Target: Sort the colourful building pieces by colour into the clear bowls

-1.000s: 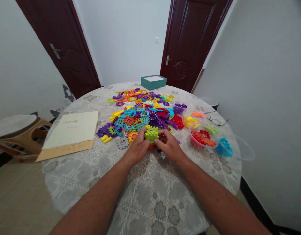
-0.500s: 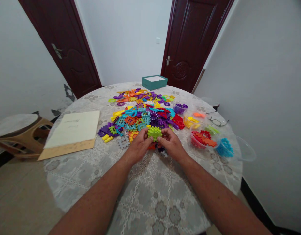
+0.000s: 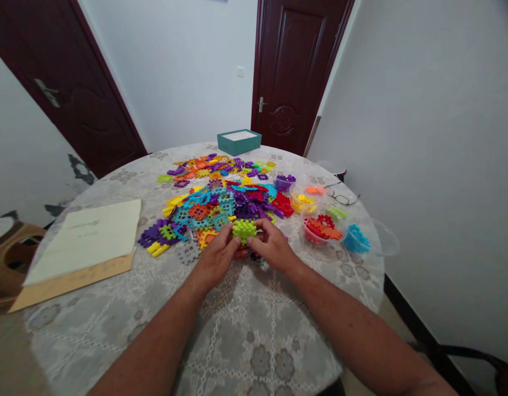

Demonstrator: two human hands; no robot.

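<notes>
Currently both hands pinch the lime-green block piece (image 3: 244,229) between them: left hand (image 3: 214,258) grips its left side, right hand (image 3: 272,250) its right, fingers closed on it. The piece sits just above the table (image 3: 254,335), at the near edge of the loose block pile (image 3: 220,198). A red-orange piece (image 3: 240,253) lies under it; can't tell if they touch. It looks like an assembled stack of interlocking squares, so the step reads as seating parts together. Line the slots up square before you squeeze; a tilted tile probably jams or pops off. Press evenly with thumbs and fingertips from both sides, not from one corner. Lift it clear of the pile so stray pieces don't snag the teeth. Sorted tubs (image 3: 322,231) sit to your right and the paper sheet (image 3: 86,236) to your left, both well apart from the hands.
</notes>
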